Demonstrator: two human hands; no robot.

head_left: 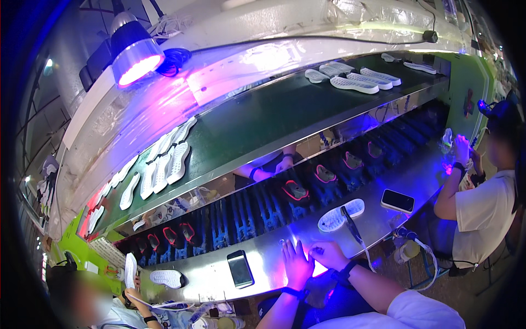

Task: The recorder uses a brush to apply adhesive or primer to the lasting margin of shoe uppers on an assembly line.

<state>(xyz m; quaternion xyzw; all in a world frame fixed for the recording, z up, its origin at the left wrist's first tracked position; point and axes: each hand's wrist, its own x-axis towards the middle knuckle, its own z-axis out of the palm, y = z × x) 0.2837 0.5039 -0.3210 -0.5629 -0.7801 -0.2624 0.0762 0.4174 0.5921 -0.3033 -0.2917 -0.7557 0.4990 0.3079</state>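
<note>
My left hand (296, 265) lies at the near edge of the metal bench, fingers stretched out and nearly together. Just right of it, my right hand (329, 255) is closed with its fingers curled; whatever they may hold is hidden. A bright violet glow shows between the two hands. Beyond my right hand, a white shoe sole (341, 215) rests on the bench, and a slim dark brush-like tool (352, 225) leans across it with a pale cord trailing toward me. To the left of my hands lies a black phone (240, 269).
Dark shoe uppers (296, 190) hang along a blue-black rack behind the bench. A green conveyor belt (246, 126) carries several white soles. Another phone (398, 201) lies to the right. One co-worker sits at right; another at lower left holds a sole (130, 270). A lamp (135, 57) hangs upper left.
</note>
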